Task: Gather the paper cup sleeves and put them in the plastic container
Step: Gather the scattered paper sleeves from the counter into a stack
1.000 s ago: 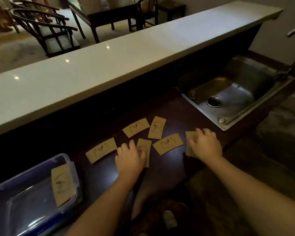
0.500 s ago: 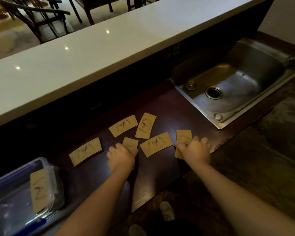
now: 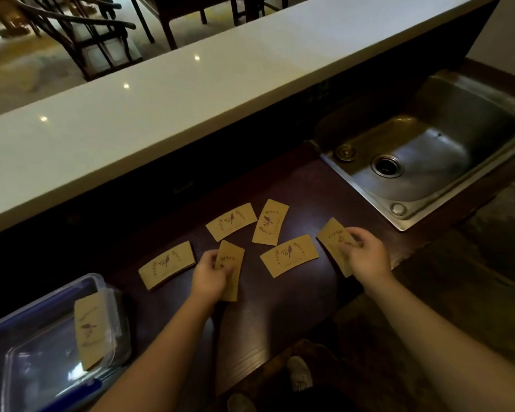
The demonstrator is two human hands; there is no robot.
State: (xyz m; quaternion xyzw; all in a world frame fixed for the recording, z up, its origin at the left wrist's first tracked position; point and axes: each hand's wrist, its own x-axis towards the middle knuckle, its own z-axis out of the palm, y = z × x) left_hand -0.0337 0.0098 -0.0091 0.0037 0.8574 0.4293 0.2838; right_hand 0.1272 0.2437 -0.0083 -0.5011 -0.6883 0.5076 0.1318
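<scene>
Pinching one sleeve (image 3: 230, 264) each, the left hand (image 3: 209, 275) and right hand (image 3: 366, 257) are gathering. Four more are lying on the tabletop (image 3: 280, 304); the container (image 3: 21, 352), near left, is already holding one.

Both forearms are bare, without sleeves; light shoes (image 3: 300, 373) below.

Loose sleeves (image 3: 289, 259) lie on the counter (image 3: 283, 295) between the container (image 3: 42, 298) at left and sink (image 3: 428, 162) at right.
</scene>
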